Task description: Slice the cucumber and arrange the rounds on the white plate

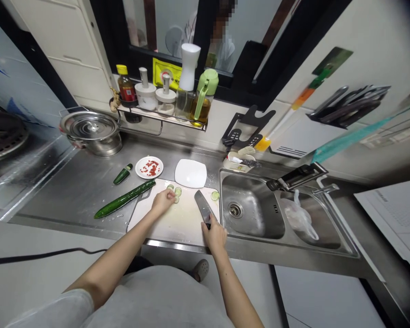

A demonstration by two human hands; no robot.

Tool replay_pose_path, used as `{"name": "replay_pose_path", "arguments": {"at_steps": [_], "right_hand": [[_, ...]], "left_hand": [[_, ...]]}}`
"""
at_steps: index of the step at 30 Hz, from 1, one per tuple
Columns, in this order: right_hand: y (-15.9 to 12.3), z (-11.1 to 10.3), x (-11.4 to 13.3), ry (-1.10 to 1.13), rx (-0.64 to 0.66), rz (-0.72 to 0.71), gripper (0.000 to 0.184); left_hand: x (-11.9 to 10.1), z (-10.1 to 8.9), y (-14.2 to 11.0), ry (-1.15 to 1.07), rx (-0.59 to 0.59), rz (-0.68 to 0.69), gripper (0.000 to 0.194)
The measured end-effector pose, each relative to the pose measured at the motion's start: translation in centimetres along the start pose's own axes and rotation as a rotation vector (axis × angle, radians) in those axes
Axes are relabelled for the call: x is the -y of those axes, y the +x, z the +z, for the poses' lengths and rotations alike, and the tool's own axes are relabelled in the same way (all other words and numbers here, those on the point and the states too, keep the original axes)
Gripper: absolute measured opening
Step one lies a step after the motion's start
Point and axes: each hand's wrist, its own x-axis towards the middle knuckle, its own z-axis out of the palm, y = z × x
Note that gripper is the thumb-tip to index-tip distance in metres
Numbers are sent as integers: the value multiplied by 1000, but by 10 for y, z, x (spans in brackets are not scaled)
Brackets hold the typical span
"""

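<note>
My right hand (216, 234) is wrapped round the dark handle of a kitchen knife (202, 206), whose broad blade points away over the white cutting board (177, 228). Pinched fingers of my left hand (163, 202) are at the edge of a cucumber slice (176, 199), on the board's far left part. Other thin slices (178, 191) lie right beside those fingertips. One more slice lies at the board's right edge, near the sink. A long cucumber (125, 199) rests on the steel counter, its far end at the board's corner.
Behind the board stand a plate of red chopped pieces (149, 167) and a white square plate (190, 173). Cut cucumber ends (121, 176) lie to the left, before a lidded steel pot (97, 132). A double sink (254, 205) borders the right; a rack (162, 119) carries bottles and jars.
</note>
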Motion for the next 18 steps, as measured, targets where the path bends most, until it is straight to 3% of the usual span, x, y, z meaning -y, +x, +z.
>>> {"name": "replay_pose_path", "arguments": {"at_steps": [5,8,12,18], "right_hand": [[-1,-2,2,-45,6,-29,54],[-1,-3,5,-76,20,-30,53],[-2,-8,5,-105,8,-5,49],[-13,-30,6,-102,29,-73,39]], "left_hand": [[26,-7,-30,-12,-10,-28,11],[35,-13,-41,95,-47,-13,13],[38,-19,-48,294,-77,40,16],[41,-21,-49,345,-78,15,21]]}}
